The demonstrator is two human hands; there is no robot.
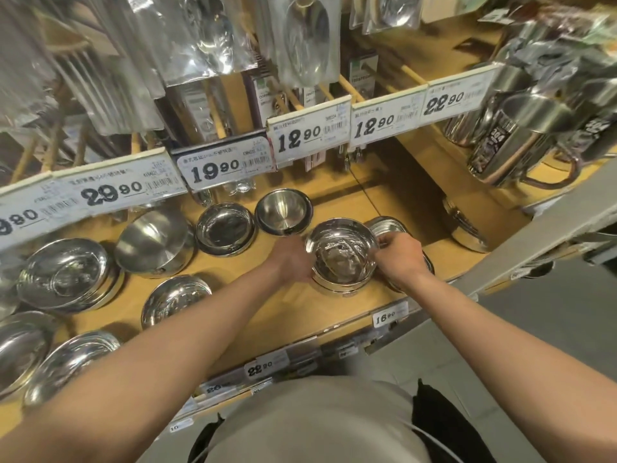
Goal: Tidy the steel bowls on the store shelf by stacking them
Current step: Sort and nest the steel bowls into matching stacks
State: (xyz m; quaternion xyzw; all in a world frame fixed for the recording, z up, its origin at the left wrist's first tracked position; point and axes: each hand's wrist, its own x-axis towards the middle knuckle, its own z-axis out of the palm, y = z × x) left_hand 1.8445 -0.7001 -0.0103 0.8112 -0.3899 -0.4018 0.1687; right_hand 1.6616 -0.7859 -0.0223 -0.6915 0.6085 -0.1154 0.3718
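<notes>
both hands grip one steel bowl (341,253) between them on the wooden shelf (287,309): left hand (293,262) curled at its left rim, right hand (397,255) pinching its right rim; stack beneath.

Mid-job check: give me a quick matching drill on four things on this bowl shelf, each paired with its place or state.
Things
1. bowl stack
2. small deep bowl
3. upside-down bowl
4. steel mugs

Places or states
A. on the upper right shelf
B. gripped on both sides by the left hand and right hand
C. base up, left of centre
D. upright, just behind the left hand

Pairs: 1-B, 2-D, 3-C, 4-A
</notes>
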